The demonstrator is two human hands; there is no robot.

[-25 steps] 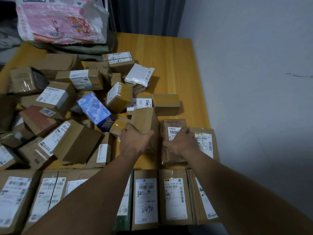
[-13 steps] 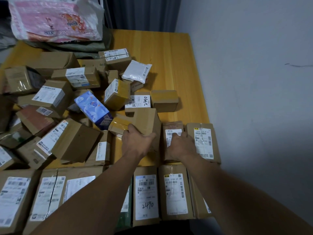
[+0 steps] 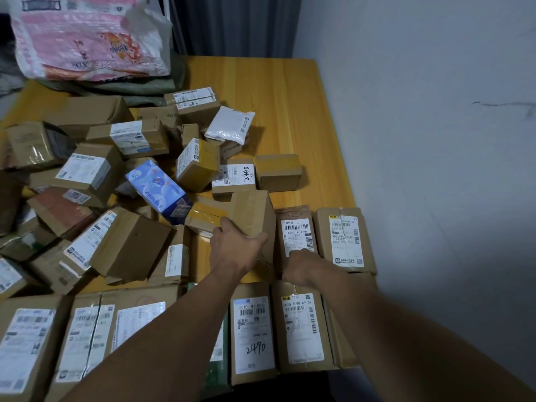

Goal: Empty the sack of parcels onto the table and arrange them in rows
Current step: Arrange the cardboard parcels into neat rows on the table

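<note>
My left hand (image 3: 235, 246) grips the near side of a plain brown box (image 3: 253, 211), which stands tilted just left of a labelled parcel (image 3: 295, 227). My right hand (image 3: 301, 266) sits on that parcel's near end with fingers bent down over it. To its right another labelled parcel (image 3: 345, 239) lies flat beside it. Closest to me lies a row of flat parcels, among them one marked 2490 (image 3: 252, 338). A loose heap of boxes, with a blue carton (image 3: 158, 188) in it, covers the left. The pink and white sack (image 3: 87, 39) lies at the far left.
The wooden table (image 3: 275, 105) shows bare wood at the far right. A grey wall (image 3: 420, 140) runs along its right edge. A white padded mailer (image 3: 230, 124) tops the heap's far side. Dark curtains hang behind the table.
My right hand has slid back toward me along the labelled parcel, uncovering its label. My left hand keeps its hold on the brown box, now close against that parcel's left side.
</note>
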